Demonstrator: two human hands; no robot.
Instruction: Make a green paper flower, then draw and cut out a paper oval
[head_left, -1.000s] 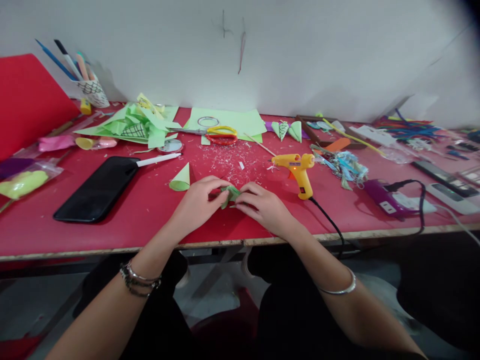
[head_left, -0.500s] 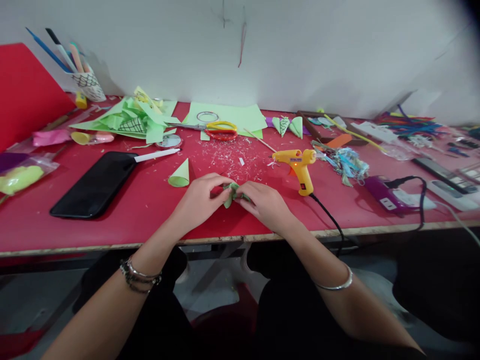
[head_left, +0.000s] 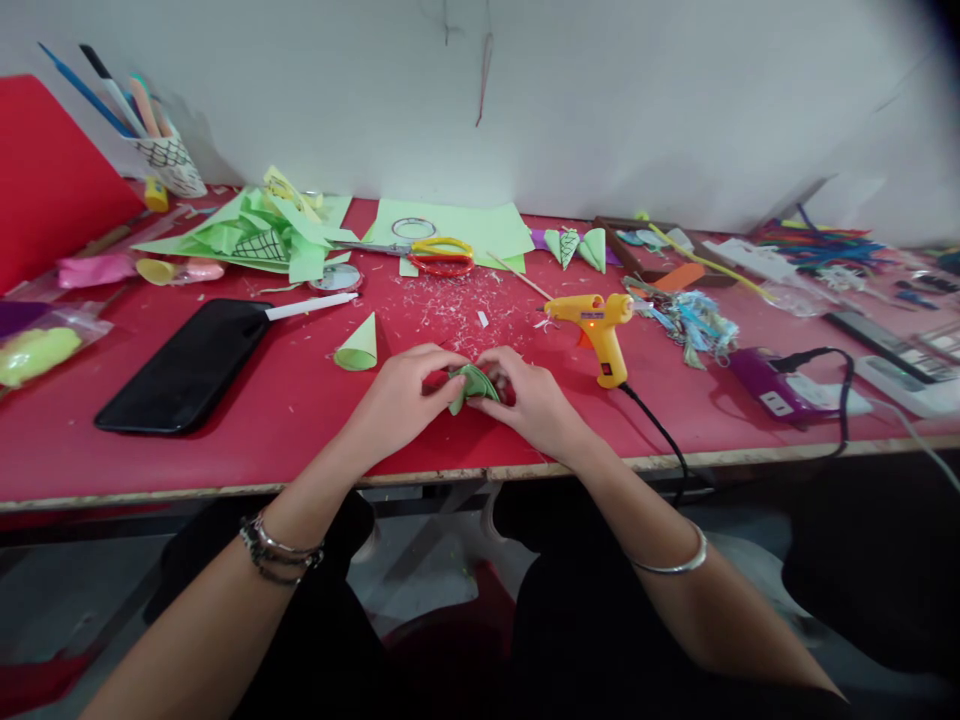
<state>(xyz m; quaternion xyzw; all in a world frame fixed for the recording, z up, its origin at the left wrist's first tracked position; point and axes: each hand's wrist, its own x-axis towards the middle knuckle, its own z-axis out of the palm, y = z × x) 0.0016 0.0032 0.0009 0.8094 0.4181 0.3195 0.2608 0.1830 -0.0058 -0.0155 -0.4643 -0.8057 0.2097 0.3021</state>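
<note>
Pale wall (head_left: 360, 90) backs the red-topped table (head_left: 187, 465), where a yellow glue gun (head_left: 601, 325) points its nozzle leftward. Left of the glue gun, slightly nearer the table's front edge, is a folded green paper piece (head_left: 474, 384). Both hands grip it: the left hand (head_left: 401, 395) pinches its left side, and the right hand (head_left: 544, 405) has thumb and fingers closed about its right. Farther left of the glue gun rest a green paper cone (head_left: 358, 345) and a black phone (head_left: 187, 365). Scissors (head_left: 442, 256) lie behind the glue gun, to its left.
</note>
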